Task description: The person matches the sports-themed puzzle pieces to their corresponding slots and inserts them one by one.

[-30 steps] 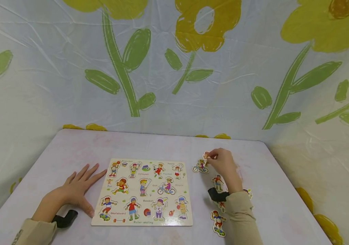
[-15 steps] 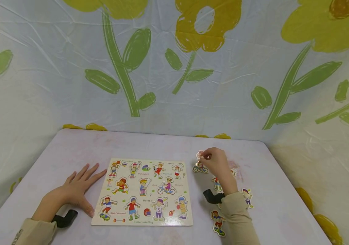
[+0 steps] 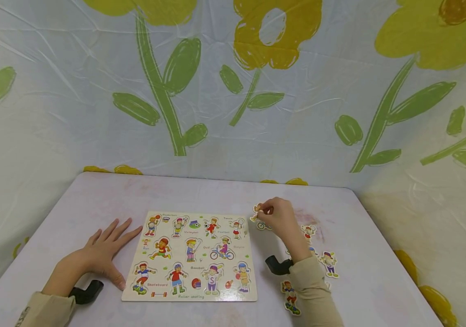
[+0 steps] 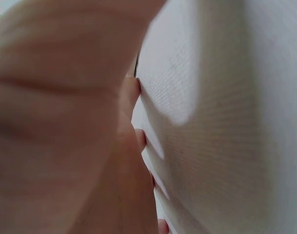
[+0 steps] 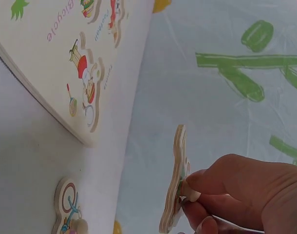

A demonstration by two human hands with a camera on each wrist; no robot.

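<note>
My right hand [image 3: 280, 221] pinches a wooden puzzle piece [image 3: 256, 210] by its small knob, thumb against fingertips. In the right wrist view the piece [image 5: 175, 180] is seen nearly edge-on, held up above the table. Below it lies a bicycle-rider puzzle piece [image 3: 262, 225], partly covered by the hand in the head view. The wooden puzzle board [image 3: 130, 293], with sports figures in its recesses, lies just left of that. My left hand [image 3: 99, 255] rests on the table with fingers spread, thumb tip right at the board's left edge. In the left wrist view its fingertips meet the surface.
Right of the board lie more puzzle pieces: a skateboarder [image 3: 291, 298], a baseball player [image 3: 329, 264] and a tennis player [image 3: 308, 232]. Others are partly hidden under the right forearm. A flowered cloth [image 3: 216, 150] hangs behind the table [image 3: 200, 195].
My right hand has moved left toward the board with the puzzle piece, passing over the bicycle rider. The tennis and baseball pieces have come into fuller view. My left hand stays put.
</note>
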